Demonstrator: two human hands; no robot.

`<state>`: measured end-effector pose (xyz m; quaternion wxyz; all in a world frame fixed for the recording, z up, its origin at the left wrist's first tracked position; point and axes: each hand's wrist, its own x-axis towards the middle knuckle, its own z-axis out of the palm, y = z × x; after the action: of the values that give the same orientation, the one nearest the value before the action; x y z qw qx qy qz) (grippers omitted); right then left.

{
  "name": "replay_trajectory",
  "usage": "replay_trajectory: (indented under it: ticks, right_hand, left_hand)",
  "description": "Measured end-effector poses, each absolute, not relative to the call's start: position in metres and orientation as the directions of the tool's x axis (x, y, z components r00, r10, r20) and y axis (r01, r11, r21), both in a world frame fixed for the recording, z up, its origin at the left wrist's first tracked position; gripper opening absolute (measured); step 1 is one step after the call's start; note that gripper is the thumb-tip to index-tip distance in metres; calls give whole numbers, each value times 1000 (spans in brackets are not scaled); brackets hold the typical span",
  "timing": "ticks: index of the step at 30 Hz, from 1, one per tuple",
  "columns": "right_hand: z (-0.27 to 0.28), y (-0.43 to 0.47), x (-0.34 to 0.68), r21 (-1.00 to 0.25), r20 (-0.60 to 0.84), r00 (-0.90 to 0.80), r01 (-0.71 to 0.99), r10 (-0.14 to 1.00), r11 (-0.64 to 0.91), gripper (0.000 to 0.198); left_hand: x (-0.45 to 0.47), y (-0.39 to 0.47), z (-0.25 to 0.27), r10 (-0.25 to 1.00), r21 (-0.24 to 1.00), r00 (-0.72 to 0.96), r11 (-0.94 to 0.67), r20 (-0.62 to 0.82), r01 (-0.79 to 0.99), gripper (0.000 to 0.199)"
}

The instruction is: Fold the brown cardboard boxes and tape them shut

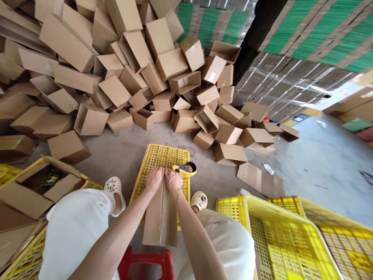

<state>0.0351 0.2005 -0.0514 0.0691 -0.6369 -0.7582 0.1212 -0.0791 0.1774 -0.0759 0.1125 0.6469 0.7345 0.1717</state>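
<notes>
A long cardboard box [154, 221] lies between my knees on an upturned yellow plastic crate [159, 153]. A shiny strip, which looks like clear tape, runs down the seam between its top flaps. At the far end of the box, my left hand [154, 179] is closed on the left flap edge. Close beside it, my right hand [174, 180] is closed on the right flap edge. The fingertips of both hands are partly hidden. A yellow tape dispenser [182, 168] with a dark ring rests on the crate, just past my right hand.
Open cardboard boxes [115, 91] form a big heap ahead. Yellow crates [276, 221] stand at my right. At my left, an open carton [29, 194] sits on another crate. A red stool [147, 259] is beneath me. Strapped cardboard stacks [291, 74] rise at the back right.
</notes>
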Motion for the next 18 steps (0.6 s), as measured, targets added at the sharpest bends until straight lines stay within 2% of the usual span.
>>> replay_trajectory:
  ticks: [6,9,12,18]
  right_hand:
    - [-59,196,33,-269,-39,-120,957,992,105,50]
    - [-61,194,33,-268,-25,-105,959,994,94,48]
    - [-60,193,32,-265,-9,-97,960,995,91,48]
    - [-49,187,29,-249,64,-103,962,993,116,46]
  left_hand:
    - [-78,168,-72,990,399,-122,87,65,913,41]
    - [-73,147,-72,987,389,-117,64,114,919,40]
    - [-63,118,-75,979,374,-111,39,172,926,53]
    - [-40,34,-77,980,382,32,-107,197,918,70]
